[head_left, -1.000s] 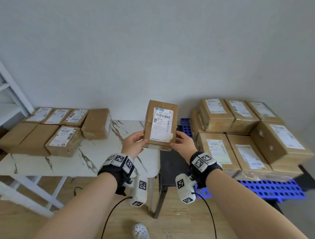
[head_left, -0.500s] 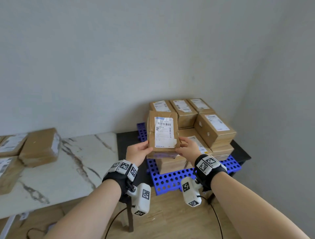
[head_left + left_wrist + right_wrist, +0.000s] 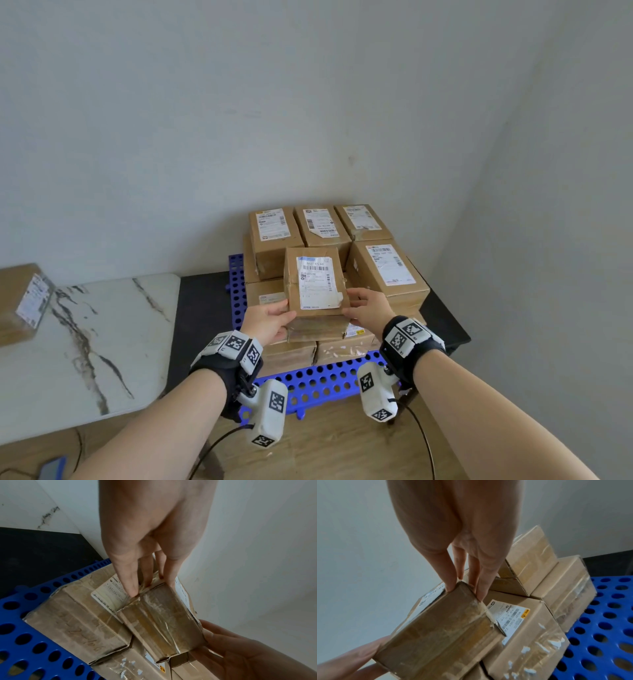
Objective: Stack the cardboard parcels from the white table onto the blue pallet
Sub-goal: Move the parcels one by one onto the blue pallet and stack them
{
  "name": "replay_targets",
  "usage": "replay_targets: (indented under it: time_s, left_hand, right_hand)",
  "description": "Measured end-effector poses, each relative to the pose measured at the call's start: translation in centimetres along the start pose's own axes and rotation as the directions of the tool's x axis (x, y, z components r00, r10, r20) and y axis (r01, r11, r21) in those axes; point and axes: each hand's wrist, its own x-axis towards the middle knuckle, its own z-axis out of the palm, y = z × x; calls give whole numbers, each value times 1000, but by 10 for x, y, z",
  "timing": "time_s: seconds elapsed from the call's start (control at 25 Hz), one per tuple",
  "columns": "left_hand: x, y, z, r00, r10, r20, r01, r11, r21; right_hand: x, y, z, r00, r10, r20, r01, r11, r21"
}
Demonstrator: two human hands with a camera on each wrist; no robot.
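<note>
Head view: a cardboard parcel (image 3: 315,284) was held between the left hand (image 3: 270,320) and the right hand (image 3: 368,308), each gripping a near corner, fingers curled round its lower end. It was carried just above the front boxes (image 3: 291,353) stacked on the blue pallet (image 3: 325,380), directly ahead and equally near both hands. Its long axis was pointed away toward the wall, label face up and tilted toward the camera. Lowering flat was judged next.
</note>
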Motion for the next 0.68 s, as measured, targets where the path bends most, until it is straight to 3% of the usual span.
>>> replay_targets:
  time_s: [0.16,0.36,0.56,0.68]
  left_hand:
    - [11,8,15,999,-40,-22,40,999,1]
    - [16,7,30,999,-3,-54,6,998,56]
    - [19,4,35,998,45,-47,-37,987,156]
    - [17,5,40,998,54,-22,-49,983,177]
  right_hand:
    - [28,4,-11,999,-5,53,8,999,-51]
    - [38,12,-21,997,-20,72,27,995,-101]
    - [37,15,-25,981,-180,67,190,960,-206]
    - [33,13,-33,944,-328,44,320,869,-378]
